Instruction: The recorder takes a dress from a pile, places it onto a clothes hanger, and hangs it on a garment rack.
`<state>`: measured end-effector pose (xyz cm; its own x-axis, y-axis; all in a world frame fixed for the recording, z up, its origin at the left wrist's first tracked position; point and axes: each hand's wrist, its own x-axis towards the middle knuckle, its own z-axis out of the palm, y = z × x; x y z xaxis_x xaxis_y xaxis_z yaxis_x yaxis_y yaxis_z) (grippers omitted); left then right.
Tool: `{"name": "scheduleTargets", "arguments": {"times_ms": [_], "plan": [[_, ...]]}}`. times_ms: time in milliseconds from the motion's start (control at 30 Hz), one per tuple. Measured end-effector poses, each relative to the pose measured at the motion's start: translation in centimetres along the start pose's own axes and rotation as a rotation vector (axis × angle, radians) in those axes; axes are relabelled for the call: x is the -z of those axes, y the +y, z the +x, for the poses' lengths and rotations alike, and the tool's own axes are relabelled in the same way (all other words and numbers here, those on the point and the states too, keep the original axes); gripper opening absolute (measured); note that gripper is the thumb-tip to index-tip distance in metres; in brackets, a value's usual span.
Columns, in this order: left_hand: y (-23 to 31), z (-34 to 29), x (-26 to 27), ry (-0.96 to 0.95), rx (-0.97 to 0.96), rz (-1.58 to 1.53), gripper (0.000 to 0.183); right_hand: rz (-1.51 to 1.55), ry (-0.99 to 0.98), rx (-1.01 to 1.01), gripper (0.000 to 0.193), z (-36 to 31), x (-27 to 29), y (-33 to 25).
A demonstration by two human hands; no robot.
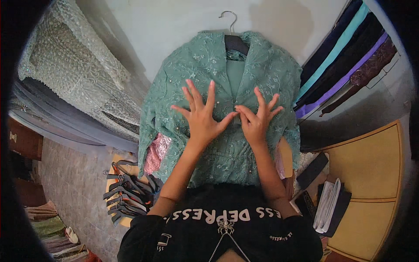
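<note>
A green embroidered dress [209,56] with pale floral stitching and a V-shaped neckline hangs upright in front of me on a dark hanger [236,44] with a metal hook. My left hand [201,120] lies over the dress front, fingers spread wide, its thumb reaching to the middle of the chest. Just right of that thumb, my right hand [256,124] pinches thumb and forefinger together at the bottom of the neckline, its other fingers fanned out. Whatever sits in the pinch is too small to make out.
Sequined pale garments [70,56] hang at the left. Dark, turquoise and purple garments [323,83] hang at the right. Several grey hangers [126,194] lie lower left. A pink fabric piece [158,153] shows beside the dress; a yellow wooden panel [366,166] stands lower right.
</note>
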<state>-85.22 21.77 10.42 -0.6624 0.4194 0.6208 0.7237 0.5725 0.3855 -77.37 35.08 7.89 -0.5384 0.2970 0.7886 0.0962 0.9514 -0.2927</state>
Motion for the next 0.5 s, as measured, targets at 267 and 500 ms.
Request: {"name": "scheduleTargets", "arguments": {"times_ms": [267, 500], "plan": [[-0.5, 0.4, -1.4, -0.084, 0.067, 0.053, 0.104, -0.049, -0.050, -0.023, 0.010, 0.0, -0.2, 0.4], [-0.8, 0.2, -2.0, -0.070, 0.062, 0.052, 0.103, -0.098, 0.021, 0.011, 0.010, 0.7, -0.8, 0.7]]}}
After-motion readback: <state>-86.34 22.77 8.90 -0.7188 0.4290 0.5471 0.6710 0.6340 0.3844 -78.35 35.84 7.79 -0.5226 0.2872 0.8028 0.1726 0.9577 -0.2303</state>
